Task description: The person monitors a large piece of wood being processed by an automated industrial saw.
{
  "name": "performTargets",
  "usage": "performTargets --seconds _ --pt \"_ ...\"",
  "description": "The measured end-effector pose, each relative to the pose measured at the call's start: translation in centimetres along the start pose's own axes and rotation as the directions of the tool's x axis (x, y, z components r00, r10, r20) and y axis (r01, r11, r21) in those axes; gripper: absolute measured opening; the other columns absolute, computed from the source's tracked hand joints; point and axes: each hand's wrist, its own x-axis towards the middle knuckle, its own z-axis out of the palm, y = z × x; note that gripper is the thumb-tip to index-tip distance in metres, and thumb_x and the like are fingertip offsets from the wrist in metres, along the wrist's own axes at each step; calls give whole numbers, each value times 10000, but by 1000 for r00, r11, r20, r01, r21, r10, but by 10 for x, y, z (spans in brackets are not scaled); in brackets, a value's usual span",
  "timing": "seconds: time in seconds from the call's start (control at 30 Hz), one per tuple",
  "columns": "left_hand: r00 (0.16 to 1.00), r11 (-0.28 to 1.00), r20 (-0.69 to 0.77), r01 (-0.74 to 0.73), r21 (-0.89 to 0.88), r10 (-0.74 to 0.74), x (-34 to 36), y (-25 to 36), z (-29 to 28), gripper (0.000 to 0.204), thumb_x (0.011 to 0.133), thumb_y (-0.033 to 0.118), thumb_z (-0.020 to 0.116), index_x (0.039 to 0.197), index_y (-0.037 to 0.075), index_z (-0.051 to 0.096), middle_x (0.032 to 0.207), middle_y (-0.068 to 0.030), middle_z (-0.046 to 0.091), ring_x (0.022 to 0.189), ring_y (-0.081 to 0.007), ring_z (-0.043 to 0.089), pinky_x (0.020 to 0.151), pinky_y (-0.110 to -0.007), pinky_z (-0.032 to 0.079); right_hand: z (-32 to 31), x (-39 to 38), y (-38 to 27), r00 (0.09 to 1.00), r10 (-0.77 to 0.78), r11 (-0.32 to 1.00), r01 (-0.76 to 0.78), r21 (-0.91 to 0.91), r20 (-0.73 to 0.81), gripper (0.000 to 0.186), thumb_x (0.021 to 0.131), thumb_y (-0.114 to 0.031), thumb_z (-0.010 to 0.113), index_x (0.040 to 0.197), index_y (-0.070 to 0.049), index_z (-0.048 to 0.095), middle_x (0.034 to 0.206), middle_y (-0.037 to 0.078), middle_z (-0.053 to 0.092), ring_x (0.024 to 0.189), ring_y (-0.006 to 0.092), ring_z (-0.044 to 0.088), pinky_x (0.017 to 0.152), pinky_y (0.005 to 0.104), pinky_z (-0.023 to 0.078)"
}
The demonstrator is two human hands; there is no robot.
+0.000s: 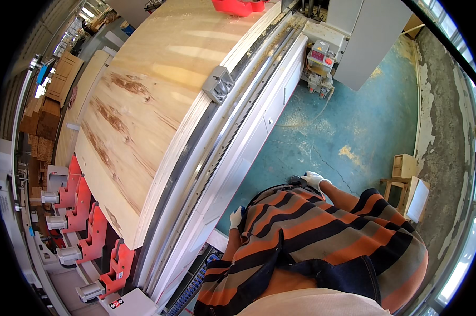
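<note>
My right hand (313,180), in a white glove, is out in front of my striped shirt (311,231), over the blue-green floor. Its fingers look loosely apart, and I see nothing held in them. A small dark shape, perhaps a shoe tip, shows just left of the fingers. My left hand (237,217), also gloved in white, hangs low beside the machine's long white side rail (222,195). The shirt covers part of it, so its fingers are mostly hidden. Neither hand touches the wooden panel (138,121) on the machine.
A metal clamp block (218,85) sits at the panel's edge, and a red part (239,6) lies at its far end. Several red brackets (93,231) line the near left. A lubricator unit (319,58) stands by a grey cabinet (372,42). At right is a wooden stool (398,192).
</note>
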Motion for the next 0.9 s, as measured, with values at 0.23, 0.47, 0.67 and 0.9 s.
performTargets --seconds 0.23,0.47,0.67,0.9 --pt "999 999 1 -35 -29 35 5 -10 5 120 654 208 452 650 89 442 613 -132 475 598 -318 460 502 -377 346 23 40 41 984 -178 968 180 -175 23 237 752 -240 352 958 -189 456 968 160 398 917 296 408 746 329 342" --pt "998 997 -35 -55 61 57 -9 11 -1 117 670 205 436 654 90 440 630 -126 482 615 -313 463 512 -371 348 23 32 36 990 -138 979 142 -146 34 237 752 -227 355 959 -194 464 974 161 393 917 294 407 748 324 343" --pt "1000 999 -5 -20 31 20 -25 14 -8 130 696 207 414 666 85 446 647 -125 490 621 -307 465 521 -356 352 39 31 49 980 -199 961 196 -198 3 255 760 -223 339 982 -184 456 984 166 389 922 294 406 756 325 342" --pt "999 996 -38 -27 83 31 -42 11 -18 127 680 212 433 666 87 451 630 -121 487 613 -299 468 518 -352 355 42 5 33 987 -158 975 162 -155 38 478 729 -382 331 1031 -16 386 1056 172 414 1005 282 375 817 334 299"
